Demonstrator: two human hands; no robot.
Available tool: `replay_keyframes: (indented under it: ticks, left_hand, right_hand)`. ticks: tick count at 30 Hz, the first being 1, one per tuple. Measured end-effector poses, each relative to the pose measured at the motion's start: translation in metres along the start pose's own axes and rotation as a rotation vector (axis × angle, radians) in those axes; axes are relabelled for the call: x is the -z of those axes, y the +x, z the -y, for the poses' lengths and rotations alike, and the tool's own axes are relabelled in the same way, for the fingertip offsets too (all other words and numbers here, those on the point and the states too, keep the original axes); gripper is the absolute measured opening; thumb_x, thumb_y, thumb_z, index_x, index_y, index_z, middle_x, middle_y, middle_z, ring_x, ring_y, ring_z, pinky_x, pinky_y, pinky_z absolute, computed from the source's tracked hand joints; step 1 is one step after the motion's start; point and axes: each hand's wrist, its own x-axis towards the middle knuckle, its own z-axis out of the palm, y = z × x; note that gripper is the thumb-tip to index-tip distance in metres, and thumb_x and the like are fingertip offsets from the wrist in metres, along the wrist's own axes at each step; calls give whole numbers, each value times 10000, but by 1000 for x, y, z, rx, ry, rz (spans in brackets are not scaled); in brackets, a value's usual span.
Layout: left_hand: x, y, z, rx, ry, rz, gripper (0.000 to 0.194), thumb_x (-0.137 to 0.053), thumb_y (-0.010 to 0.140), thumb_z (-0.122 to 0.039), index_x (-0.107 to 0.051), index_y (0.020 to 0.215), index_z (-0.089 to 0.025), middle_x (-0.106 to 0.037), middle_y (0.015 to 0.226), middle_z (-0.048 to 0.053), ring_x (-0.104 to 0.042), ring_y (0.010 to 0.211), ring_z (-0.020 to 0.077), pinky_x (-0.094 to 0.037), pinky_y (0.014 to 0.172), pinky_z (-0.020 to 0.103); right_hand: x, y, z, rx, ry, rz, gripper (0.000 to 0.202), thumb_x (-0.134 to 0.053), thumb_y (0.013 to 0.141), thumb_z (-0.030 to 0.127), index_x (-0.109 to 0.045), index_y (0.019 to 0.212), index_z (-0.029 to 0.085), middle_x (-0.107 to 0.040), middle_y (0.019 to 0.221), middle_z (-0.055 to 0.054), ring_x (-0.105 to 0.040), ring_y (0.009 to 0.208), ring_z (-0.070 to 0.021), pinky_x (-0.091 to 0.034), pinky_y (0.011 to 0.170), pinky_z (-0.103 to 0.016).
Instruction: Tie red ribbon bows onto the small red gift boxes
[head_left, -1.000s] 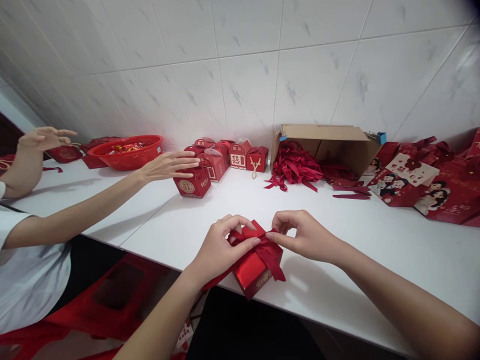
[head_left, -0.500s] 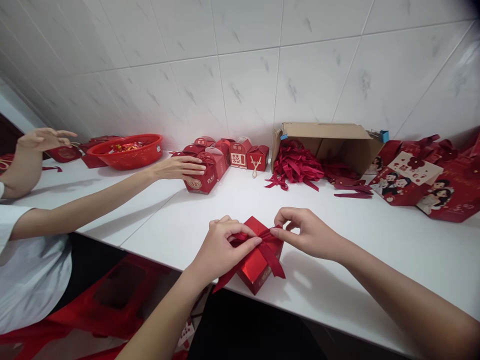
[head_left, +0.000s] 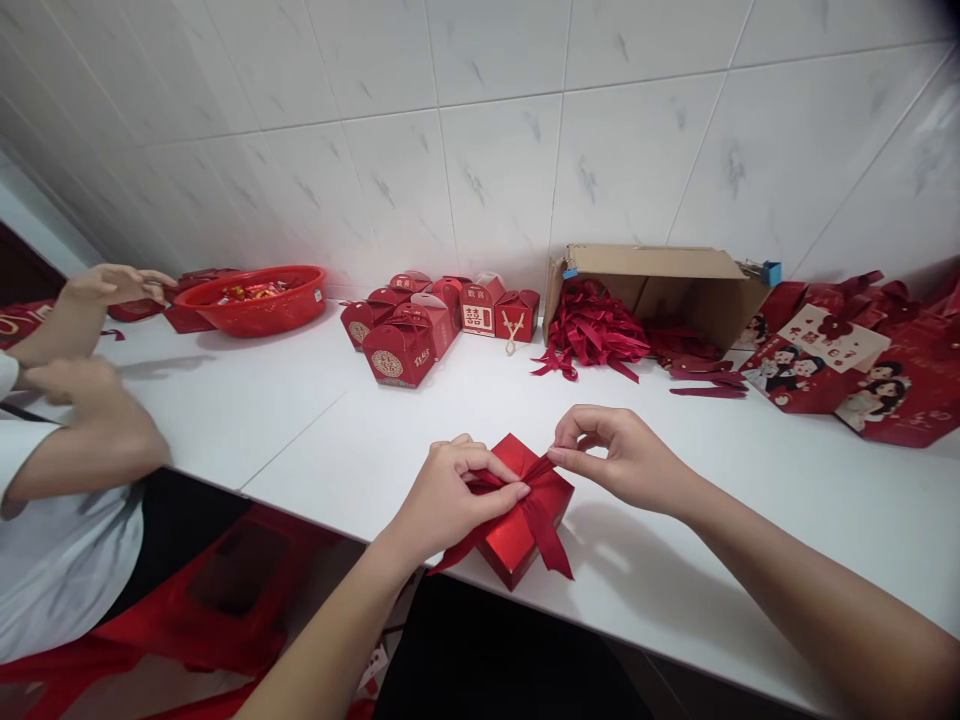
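A shiny red gift box rests at the front edge of the white table, turned cornerwise to me. Dark red ribbon crosses its top, with a bow or knot at the middle and one tail hanging over the near right side. My left hand pinches the ribbon near the knot, thumb and forefinger together on the box top. With thumb and fingertips, my right hand grips another part of the ribbon just above the far right corner. My fingers partly hide the knot.
Several red favour boxes stand by the wall. A cardboard box on its side holds many ribbons. Red gift bags are at the right, a red basin of sweets at the left. A co-worker's arm is far left.
My right hand has risen slightly, drawing the ribbon tighter and up from the box. The co-worker's arm has pulled back left from the favour boxes, one of which stays near the front.
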Motion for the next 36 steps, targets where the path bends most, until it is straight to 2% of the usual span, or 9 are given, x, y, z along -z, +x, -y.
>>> replay_keyframes:
  ticks: [9,12,15,18,22,26,28,31,36]
  left_hand:
    - [3,-2,4,-5,18,15,83,-702,718,-276,-737,673,-215,-574,577,0,-488,612,128,-403,597,247]
    - [6,-4,2,-7,9,26,113,-702,722,-309,-735,672,-213,-566,576,2,-496,618,132,-410,609,251]
    - [10,-5,2,45,-99,27,188,-695,729,-361,-727,828,-204,-593,704,9,-505,611,119,-421,597,249]
    - [15,-6,4,-18,-210,-45,294,-633,782,-394,-676,999,-200,-591,783,16,-541,685,137,-449,700,277]
    - [21,-11,17,-221,-202,-220,352,-516,854,-444,-625,1098,-216,-585,1099,69,-520,1067,222,-374,953,328]
    - [26,-15,45,-115,-143,-406,384,-351,924,-446,-589,1117,-216,-555,1199,77,-486,1141,224,-358,985,342]
    - [27,-16,65,27,0,-392,383,-340,924,-445,-607,1065,-210,-579,1167,85,-491,1138,238,-353,995,381]
    - [23,-16,90,204,374,-263,366,-407,888,-452,-614,1091,-228,-552,1242,110,-431,1212,295,-298,1015,489]
    - [16,-19,106,199,577,-123,408,-436,866,-459,-571,1200,-268,-470,1363,118,-380,1266,312,-272,1015,525]
  right_hand:
    - [-1,-2,0,-46,-22,21,158,-617,799,281,-576,694,170,-629,742,-27,-585,707,-149,-478,643,-270]
    - [0,-5,4,-104,-37,93,165,-602,815,305,-587,720,172,-646,780,-34,-598,724,-157,-490,644,-278]
    - [3,-8,7,-150,-35,189,199,-566,848,361,-602,778,178,-659,852,-43,-616,762,-166,-519,683,-297]
    - [9,-11,10,-141,-48,162,237,-570,845,422,-611,872,190,-649,963,-62,-621,889,-195,-541,732,-315]
    - [9,-13,16,24,-121,32,254,-599,837,411,-632,1024,243,-575,1179,-69,-554,1093,-221,-500,897,-362]
    - [-8,-10,23,132,-219,-20,200,-599,847,391,-693,970,265,-520,1269,-70,-501,1180,-237,-417,1005,-408]
    - [-20,-7,24,111,-267,-6,224,-616,834,398,-712,974,254,-507,1295,-92,-472,1214,-269,-408,1009,-440]
    - [-38,-3,24,66,-312,24,218,-647,809,369,-736,949,227,-515,1300,-115,-449,1232,-305,-405,1005,-476]
    - [-37,-2,18,59,-270,-89,130,-614,819,240,-741,795,226,-597,1193,-83,-548,1119,-263,-452,950,-436]
